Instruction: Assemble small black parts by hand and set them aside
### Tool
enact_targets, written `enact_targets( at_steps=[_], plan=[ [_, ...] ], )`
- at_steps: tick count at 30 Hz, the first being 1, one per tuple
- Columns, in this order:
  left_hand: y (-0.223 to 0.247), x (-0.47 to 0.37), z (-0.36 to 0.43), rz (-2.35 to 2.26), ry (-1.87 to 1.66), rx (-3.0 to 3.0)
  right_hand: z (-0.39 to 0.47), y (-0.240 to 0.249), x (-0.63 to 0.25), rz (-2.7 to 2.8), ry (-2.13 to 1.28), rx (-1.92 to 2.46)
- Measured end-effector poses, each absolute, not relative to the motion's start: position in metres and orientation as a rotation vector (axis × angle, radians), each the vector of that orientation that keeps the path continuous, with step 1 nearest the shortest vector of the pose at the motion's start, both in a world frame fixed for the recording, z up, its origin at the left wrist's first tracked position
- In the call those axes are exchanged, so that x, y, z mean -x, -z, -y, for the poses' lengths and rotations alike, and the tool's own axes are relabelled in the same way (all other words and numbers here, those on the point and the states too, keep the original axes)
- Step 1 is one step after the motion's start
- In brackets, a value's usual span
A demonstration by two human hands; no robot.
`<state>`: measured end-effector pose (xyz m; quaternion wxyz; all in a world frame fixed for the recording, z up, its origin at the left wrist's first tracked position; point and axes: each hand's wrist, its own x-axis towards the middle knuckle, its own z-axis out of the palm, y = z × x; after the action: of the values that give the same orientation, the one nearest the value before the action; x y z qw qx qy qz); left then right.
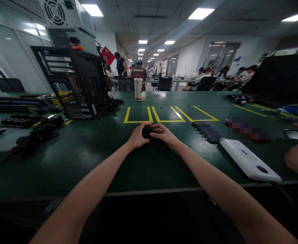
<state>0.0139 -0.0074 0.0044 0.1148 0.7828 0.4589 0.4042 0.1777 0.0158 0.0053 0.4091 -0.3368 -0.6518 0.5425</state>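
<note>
A small black object (146, 131) is held between my two hands above the green table (139, 169), just in front of the yellow tape outlines (164, 120). My left hand (138, 136) curls round its left side, thumb and fingers on it. From the right, the fingers of my right hand (164, 134) press against it. Its details are too dark to make out.
At the left stand an open black computer case (88, 84) and bundles of black cables (34, 137). A white tumbler (138, 88) is upright at the back. To the right lie a white device (248, 159) and pixelated phones. Other people's hands show at both edges.
</note>
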Motion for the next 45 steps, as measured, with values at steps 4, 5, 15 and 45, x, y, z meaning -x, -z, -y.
enact_targets(
  at_steps=[4, 5, 15, 45],
  plan=[
    [-0.0034, -0.0136, 0.0064, -1.327, -1.192, -2.309, -0.0167, -0.0048, -0.1755, 1.608, -1.379, 0.841],
    [-0.0034, -0.0135, 0.0064, -1.327, -1.194, -2.31, -0.0174, -0.0047, -0.1753, 1.606, -1.373, 0.845],
    [-0.0053, -0.0138, 0.007, -1.33, -1.171, -2.312, -0.0188, -0.0057, -0.1796, 1.661, -1.341, 0.876],
    [-0.0007, -0.0125, 0.003, -1.311, -1.197, -2.319, -0.023, -0.0016, -0.1742, 1.582, -1.295, 0.891]
  ],
)
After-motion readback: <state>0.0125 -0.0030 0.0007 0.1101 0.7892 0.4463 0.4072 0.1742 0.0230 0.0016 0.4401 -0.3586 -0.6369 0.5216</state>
